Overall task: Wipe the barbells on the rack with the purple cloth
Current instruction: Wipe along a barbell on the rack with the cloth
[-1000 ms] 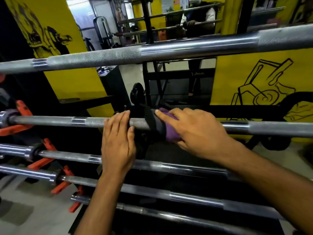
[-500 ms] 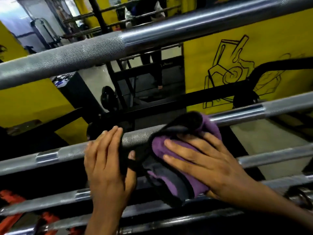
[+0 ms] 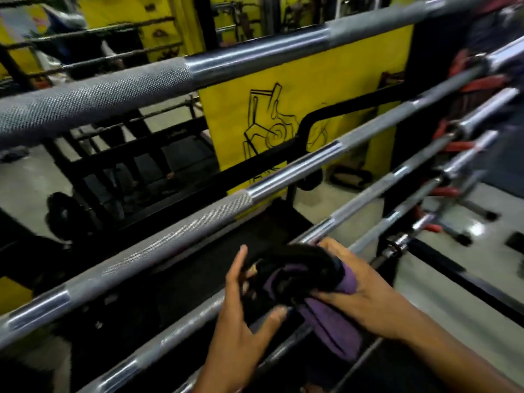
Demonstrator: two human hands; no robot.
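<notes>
Several steel barbells lie across the rack, slanting up to the right. Top barbell (image 3: pixel 181 78) is thick, with dark diamond knurling and a smooth band mid-span. Second barbell (image 3: pixel 198 217) is brighter steel, knurled with smooth polished rings. Third barbell (image 3: pixel 368 199) runs under the hands, its middle hidden by the cloth. More thin bars sit low right, hard to separate. Red-orange rack hooks (image 3: pixel 482 83) hold the bar ends at the right edge; they are blurred.

Purple cloth (image 3: pixel 334 321) is soft, bunched and folded, with a dark, near-black upper part draped over the third barbell and a purple tail hanging below. Right hand (image 3: pixel 368 296): grip clenched around the cloth, thumb on top, fingers hidden underneath. Left hand (image 3: pixel 241 316): grip released, fingers spread and nearly straight, fingertips touching the dark side of the cloth, thumb pointing toward it.

Yellow panel (image 3: pixel 326 89) behind the rack carries a black line drawing, partly covered by bars. Grey floor (image 3: pixel 467 251) is glossy at the right. Background upper left is blurry: black frames, and a figure that can't be made out.
</notes>
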